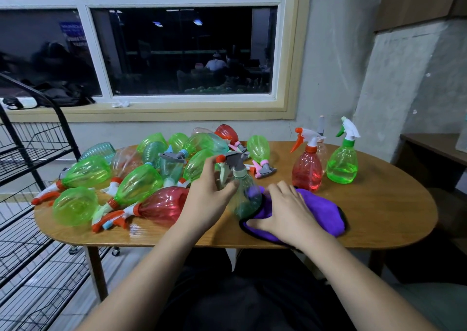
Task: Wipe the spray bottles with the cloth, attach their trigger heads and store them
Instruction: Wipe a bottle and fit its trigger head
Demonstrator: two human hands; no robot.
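A teal see-through spray bottle (246, 199) with a grey trigger head (233, 160) stands upright near the middle of the wooden table (379, 204). My left hand (208, 194) grips its neck just under the head. My right hand (285, 209) lies flat on a purple cloth (326, 211), pressing it against the bottle's right side. Several green, red and teal bottles (136, 184) lie on their sides across the left half of the table, most with heads on.
Three upright bottles stand at the back right: a red one (307, 171), a green one (342, 163) and a clear one (321, 148) behind them. A black wire rack (32, 153) stands left of the table. A wall and window lie behind.
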